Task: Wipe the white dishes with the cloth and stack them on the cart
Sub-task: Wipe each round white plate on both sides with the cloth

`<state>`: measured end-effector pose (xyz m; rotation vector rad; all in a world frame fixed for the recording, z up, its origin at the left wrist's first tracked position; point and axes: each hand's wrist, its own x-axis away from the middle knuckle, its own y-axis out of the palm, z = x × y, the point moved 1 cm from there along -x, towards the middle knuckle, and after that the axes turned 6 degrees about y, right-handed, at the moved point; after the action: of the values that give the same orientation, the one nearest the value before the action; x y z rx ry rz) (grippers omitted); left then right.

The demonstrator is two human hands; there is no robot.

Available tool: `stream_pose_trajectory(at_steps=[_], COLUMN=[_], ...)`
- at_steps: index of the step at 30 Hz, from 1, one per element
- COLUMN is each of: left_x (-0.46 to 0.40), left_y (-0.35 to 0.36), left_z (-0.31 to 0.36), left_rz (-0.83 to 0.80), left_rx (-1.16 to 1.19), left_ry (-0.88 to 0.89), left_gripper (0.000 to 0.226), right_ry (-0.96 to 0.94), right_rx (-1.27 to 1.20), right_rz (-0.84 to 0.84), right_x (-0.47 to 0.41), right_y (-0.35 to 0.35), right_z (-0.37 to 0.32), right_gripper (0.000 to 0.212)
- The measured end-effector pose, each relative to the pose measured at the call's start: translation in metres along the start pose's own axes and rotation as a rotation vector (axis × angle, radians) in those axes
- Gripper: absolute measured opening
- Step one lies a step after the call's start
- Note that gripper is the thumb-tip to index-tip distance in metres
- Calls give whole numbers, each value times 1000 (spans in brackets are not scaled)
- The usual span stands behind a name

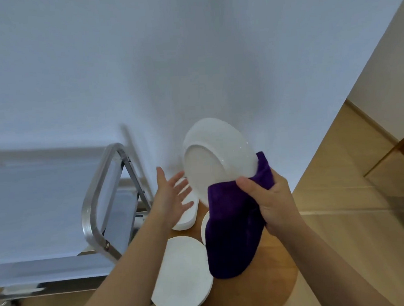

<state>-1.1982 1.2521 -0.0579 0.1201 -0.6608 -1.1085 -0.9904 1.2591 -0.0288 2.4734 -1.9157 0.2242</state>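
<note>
A white plate [216, 155] is held up on edge in the middle of the view, its underside facing me. My right hand [271, 199] grips its lower right rim through a purple cloth [232, 236] that hangs down below. My left hand [174, 197] is spread with straight fingers just left of the plate, its fingertips close to the rim; whether they touch is unclear. Below lie white dishes on a round wooden table [263, 288]: a stack [182, 274] at the front, another [187, 216] behind my left hand, and a third [204, 226] mostly hidden by the cloth.
A steel cart [97, 197] with a grey-blue top shelf [41, 210] stands to the left, its handle loop beside the table. A white wall fills the background. Wooden flooring and cabinet panels [362, 166] lie to the right.
</note>
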Motion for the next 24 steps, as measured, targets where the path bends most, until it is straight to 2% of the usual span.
stream_pose_trajectory(at_steps=[1,3,4,6,10,13,15,16,18,20,23,24], left_x=[0,-2,-4,-6,-8,-6,-4,-3,3,11,22,25], left_y=[4,7,6,1,-4,-5,-7,-6,1,15,37,41], left_z=[-4,-5,-3,2,10,25,36,41,48,51,45,41], left_rz=[55,202,263,334,374,409,451,468,459,436,376,340], left_rx=[46,50,16,-73,-80,-202,-339,-447,-672,-873,-1194,-1257], left_ry=[-14,-9,27,92,97,228,333,415,603,734,835,858], left_gripper=[74,45,31,21,31,38,43,46,52,54,51,46], right_ry=[36,71,76,76,149,100,24,-13,-112,-242,-449,-493], right_rx=[-99,-208,-218,-191,84,396,437,410,362,384,405,498], right_rz=[-34,-46,-47,-95,-98,113,251,260,149,14,-57,-67], right_x=[-1,0,1,5,6,4,3,1,-3,-7,-11,-12], right_y=[1,4,5,5,-7,-18,-24,-24,-22,-7,29,40], right_z=[1,6,9,11,19,28,29,27,19,2,-30,-40], right_gripper=[50,50,49,41,50,51,45,45,44,52,53,56])
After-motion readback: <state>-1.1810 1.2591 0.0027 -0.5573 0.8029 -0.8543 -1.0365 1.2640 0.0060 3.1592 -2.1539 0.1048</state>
